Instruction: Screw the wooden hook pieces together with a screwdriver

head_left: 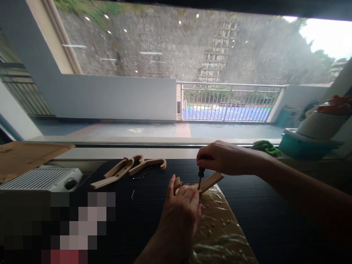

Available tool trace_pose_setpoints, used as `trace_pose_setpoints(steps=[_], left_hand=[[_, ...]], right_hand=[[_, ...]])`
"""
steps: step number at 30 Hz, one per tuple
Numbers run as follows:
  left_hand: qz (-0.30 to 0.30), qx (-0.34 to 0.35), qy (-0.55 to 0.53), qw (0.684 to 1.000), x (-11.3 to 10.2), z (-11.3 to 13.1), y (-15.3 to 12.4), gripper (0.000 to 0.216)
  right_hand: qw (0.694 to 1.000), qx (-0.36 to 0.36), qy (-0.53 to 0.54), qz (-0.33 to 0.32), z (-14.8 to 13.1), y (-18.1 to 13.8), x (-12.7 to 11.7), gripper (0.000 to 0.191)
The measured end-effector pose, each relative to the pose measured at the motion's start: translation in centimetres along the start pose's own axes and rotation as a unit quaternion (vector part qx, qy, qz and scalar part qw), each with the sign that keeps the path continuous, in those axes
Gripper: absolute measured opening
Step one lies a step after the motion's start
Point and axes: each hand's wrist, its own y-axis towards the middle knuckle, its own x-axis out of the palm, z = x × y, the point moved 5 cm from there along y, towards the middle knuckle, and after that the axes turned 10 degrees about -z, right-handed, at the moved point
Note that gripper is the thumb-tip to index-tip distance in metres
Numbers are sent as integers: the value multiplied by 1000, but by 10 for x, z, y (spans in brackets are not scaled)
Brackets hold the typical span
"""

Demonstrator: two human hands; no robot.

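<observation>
My right hand (214,157) is wrapped round the dark handle of a screwdriver (201,172), which stands nearly upright. Its tip meets a pale wooden hook-shaped piece (211,182), close beside the fingers of my left hand (185,203). With those fingers I press the wooden piece down on a plastic-wrapped brown package (220,220). Part of the piece is hidden under my left hand. To the left, several similar wooden hooks (148,165) lie on the black table (145,227). A few screws (133,194) are scattered near them.
A white heater-like unit (52,178) with a brown cardboard sheet (33,156) on it stands at the left. Along the window sill are a green cloth (265,147) and a teal container (305,143). The lower left is blurred out.
</observation>
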Motion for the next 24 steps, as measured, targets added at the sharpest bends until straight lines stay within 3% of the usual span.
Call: trace_pose_setpoints(steps=[12, 17, 24], left_hand=[[-2, 1, 5, 1000, 1, 0, 0, 24], [0, 2, 7, 1000, 0, 1, 0, 24], [-12, -9, 4, 1000, 1, -1, 0, 25]], right_hand=[[999, -34, -29, -16, -6, -3, -6, 24], [999, -8, -38, 17, 0, 2, -3, 27], [997, 21, -75, 14, -5, 4, -2, 30]])
